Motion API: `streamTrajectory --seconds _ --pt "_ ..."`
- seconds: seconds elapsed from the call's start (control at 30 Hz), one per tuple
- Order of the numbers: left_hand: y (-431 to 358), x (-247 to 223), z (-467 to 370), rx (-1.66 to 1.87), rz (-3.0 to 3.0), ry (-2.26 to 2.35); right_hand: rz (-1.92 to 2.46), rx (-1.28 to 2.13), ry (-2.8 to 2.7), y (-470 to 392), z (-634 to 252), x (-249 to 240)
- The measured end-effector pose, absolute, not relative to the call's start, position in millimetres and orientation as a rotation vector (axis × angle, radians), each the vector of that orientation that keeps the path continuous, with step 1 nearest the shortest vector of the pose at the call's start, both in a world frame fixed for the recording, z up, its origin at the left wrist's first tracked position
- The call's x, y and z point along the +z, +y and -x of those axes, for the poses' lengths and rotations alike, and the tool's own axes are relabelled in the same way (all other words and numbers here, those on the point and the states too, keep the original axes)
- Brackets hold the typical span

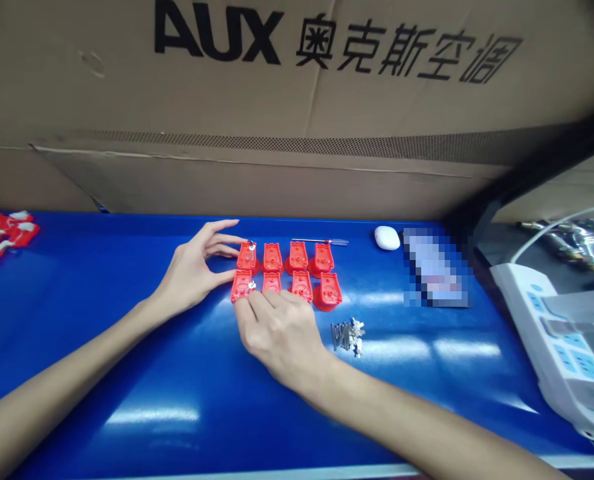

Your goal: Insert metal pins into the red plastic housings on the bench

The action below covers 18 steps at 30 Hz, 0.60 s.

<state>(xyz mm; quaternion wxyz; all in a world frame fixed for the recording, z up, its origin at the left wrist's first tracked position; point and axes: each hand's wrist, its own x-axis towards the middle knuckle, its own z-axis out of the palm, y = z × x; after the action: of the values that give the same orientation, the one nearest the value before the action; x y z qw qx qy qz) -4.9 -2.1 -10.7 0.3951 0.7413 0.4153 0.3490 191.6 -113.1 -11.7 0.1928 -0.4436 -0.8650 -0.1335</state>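
Behind the red housings (297,257), which are being kept in two rows of four, a large cardboard carton (257,107) is being cut off by the view's upper edge. Beneath them, a blue tabletop (101,280) is being partly covered by both forearms. Far to their right, a white power strip (567,347) is being cropped. Over their near row, the right hand (281,333) is being held with its fingers bunched; the fingertips are being hidden, so whether anything is being pinched cannot be told. Against their left side, the left hand (189,270) is being held with thumb and fingers spread. Well right of them, a flat object (439,267) is being obscured by pixelation. Far left, red-and-white pieces (1,237) are being cropped. Just behind them, a screwdriver (321,241) is being shown; near their front right, small metal pieces (347,335) are being blurred together.
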Motion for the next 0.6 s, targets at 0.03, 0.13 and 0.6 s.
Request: streamTrajectory --seconds 0.03,0.13,0.6 --pt "-2.0 -10.7 4.9 0.883 -1.881 1.052 1.25 -0.379 -2.419 -113.2 -191.4 -11.8" --pt "-1.6 -10.9 5.3 0.88 -1.885 1.046 1.262 -0.394 -2.388 -113.3 -191.4 -11.1" --pt "-1.6 -10.7 9.9 0.864 -1.925 1.047 1.181 -0.446 -2.207 -145.0 -208.2 15.2"
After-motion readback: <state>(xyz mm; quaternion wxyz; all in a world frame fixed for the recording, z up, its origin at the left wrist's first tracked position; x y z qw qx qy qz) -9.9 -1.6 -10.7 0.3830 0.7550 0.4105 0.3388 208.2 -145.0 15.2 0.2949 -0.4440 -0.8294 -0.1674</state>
